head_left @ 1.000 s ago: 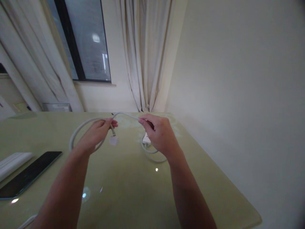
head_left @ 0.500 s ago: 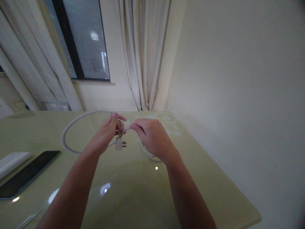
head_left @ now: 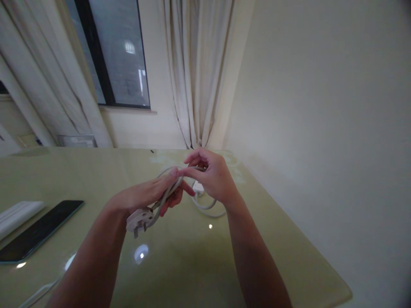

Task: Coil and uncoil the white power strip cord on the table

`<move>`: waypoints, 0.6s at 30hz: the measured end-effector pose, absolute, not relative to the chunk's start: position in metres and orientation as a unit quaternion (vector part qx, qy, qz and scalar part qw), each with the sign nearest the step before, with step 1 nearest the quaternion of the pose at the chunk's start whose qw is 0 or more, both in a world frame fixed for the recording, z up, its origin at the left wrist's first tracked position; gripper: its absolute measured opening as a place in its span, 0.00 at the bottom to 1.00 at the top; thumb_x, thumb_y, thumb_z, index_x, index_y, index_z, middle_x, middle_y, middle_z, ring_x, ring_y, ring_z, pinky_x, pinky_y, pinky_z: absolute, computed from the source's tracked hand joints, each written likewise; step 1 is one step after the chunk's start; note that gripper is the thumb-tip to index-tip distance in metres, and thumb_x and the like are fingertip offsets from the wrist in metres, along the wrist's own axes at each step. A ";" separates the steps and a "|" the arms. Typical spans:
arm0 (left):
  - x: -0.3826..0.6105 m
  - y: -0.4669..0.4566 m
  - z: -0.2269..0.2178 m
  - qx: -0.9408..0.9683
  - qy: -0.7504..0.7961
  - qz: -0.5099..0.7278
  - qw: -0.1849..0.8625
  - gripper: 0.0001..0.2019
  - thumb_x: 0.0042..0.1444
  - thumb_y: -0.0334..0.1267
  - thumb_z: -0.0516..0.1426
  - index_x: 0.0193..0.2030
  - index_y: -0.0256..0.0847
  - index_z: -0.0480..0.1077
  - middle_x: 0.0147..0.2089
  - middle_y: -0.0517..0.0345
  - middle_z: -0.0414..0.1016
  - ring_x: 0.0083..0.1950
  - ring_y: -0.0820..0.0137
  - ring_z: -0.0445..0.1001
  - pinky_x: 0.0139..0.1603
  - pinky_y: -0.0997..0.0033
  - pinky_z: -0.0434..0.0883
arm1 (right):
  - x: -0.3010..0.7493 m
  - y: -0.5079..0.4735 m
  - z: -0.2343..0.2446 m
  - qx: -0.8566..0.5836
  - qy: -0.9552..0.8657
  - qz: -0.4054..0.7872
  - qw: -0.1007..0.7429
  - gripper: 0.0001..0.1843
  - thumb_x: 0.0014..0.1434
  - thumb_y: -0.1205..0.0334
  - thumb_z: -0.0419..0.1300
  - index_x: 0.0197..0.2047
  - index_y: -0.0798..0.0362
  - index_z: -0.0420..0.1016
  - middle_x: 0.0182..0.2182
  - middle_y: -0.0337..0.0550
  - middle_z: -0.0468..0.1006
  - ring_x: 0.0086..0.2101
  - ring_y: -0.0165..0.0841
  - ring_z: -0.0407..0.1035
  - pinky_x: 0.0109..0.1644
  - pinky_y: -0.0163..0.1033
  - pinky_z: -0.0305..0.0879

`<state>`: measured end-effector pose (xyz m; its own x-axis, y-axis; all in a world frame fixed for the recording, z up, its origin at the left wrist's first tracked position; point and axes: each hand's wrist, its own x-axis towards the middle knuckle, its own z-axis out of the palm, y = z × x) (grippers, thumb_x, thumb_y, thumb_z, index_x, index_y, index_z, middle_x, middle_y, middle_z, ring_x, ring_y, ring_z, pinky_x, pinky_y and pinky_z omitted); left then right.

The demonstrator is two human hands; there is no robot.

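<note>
A white power cord (head_left: 167,193) runs bunched through my left hand (head_left: 157,192), whose fingers are closed around it. Its plug (head_left: 140,220) hangs below that hand, metal prongs pointing down. My right hand (head_left: 212,173) pinches the cord between thumb and fingers, close against the left fingertips. Beneath the right hand, a white block-shaped end (head_left: 198,188) shows partly, with more cord (head_left: 208,212) curving on the table. The right hand hides part of this end.
The glossy greenish table (head_left: 180,265) reaches to the wall (head_left: 305,128) on the right. At left lie a dark phone (head_left: 41,231) and a white bar-shaped object (head_left: 19,216). A thin white cable (head_left: 38,295) lies at the lower left. Behind stand curtains (head_left: 197,72) and a window (head_left: 118,51).
The big loop at left has been drawn in and the cord is now bunched in my left hand. The plug has swung down and left. My right hand has risen slightly.
</note>
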<state>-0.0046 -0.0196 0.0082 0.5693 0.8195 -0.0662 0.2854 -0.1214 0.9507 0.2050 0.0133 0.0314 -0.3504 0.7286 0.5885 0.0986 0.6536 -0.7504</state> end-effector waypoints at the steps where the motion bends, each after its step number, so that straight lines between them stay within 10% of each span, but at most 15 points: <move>1: -0.006 -0.021 0.010 0.716 0.395 0.253 0.517 0.42 0.68 0.74 0.39 0.51 0.40 0.79 0.30 0.59 0.68 0.24 0.71 0.65 0.27 0.69 0.70 | 0.205 0.014 0.031 -0.264 -0.756 0.332 0.499 0.19 0.59 0.46 0.75 0.39 0.51 0.77 0.30 0.37 0.81 0.32 0.31 0.75 0.38 0.36 0.69; 7: -0.008 -0.028 0.020 0.741 0.438 0.272 0.430 0.31 0.63 0.71 0.55 0.32 0.43 0.76 0.30 0.56 0.74 0.25 0.68 0.72 0.27 0.68 0.73 | 0.206 0.014 0.031 -0.250 -0.763 0.372 0.465 0.13 0.60 0.54 0.74 0.41 0.52 0.80 0.33 0.38 0.82 0.34 0.31 0.76 0.40 0.36 0.71; 14: -0.010 -0.026 0.027 0.781 0.352 0.215 0.468 0.18 0.61 0.57 0.65 0.38 0.44 0.84 0.28 0.56 0.74 0.27 0.67 0.72 0.26 0.72 0.68 | 0.212 0.012 0.039 -0.218 -0.848 0.247 0.414 0.12 0.66 0.56 0.72 0.51 0.48 0.84 0.54 0.44 0.83 0.49 0.35 0.75 0.56 0.42 0.68; 18: -0.015 -0.026 0.023 0.722 0.347 0.295 0.521 0.24 0.62 0.63 0.61 0.34 0.42 0.80 0.20 0.63 0.60 0.21 0.72 0.59 0.21 0.73 0.57 | 0.212 0.012 0.041 -0.229 -0.867 0.226 0.380 0.15 0.75 0.51 0.60 0.43 0.51 0.83 0.40 0.41 0.84 0.45 0.34 0.76 0.54 0.39 0.66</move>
<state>-0.0146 -0.0260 0.0228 0.5852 0.8083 0.0643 0.1928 -0.2157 0.9572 0.2115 0.0116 0.0414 -0.6068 0.5690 0.5549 0.2263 0.7930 -0.5657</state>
